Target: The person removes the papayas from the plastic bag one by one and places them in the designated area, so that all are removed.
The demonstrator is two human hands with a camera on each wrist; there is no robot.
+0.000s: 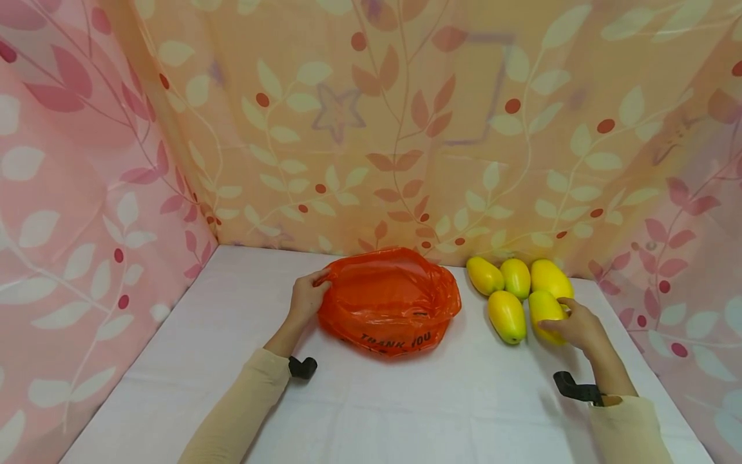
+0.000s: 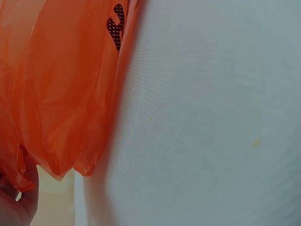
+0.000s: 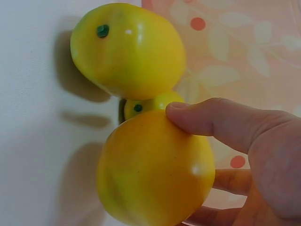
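An orange plastic bag [image 1: 377, 322] with "THANK YOU" printed on it lies with its mouth spread open. My left hand [image 1: 307, 298] pinches the bag's left edge; in the left wrist view, the thumb and fingers [image 2: 29, 188] hold a fold of the orange film. Over to the right, my right hand [image 1: 580, 327] grips a yellow-green mango [image 1: 545, 309]. The right wrist view has the thumb on top of this mango [image 3: 155, 169] and the other fingers behind it, partly hidden. Just left of it lies another mango [image 1: 507, 317].
Behind these two, a mango [image 1: 484, 277], a second mango [image 1: 516, 278] and a larger one [image 1: 552, 278] stand in a row near the back edge. A white cloth [image 1: 406, 412] covers the table. Patterned curtains [image 1: 348, 129] enclose the back and sides.
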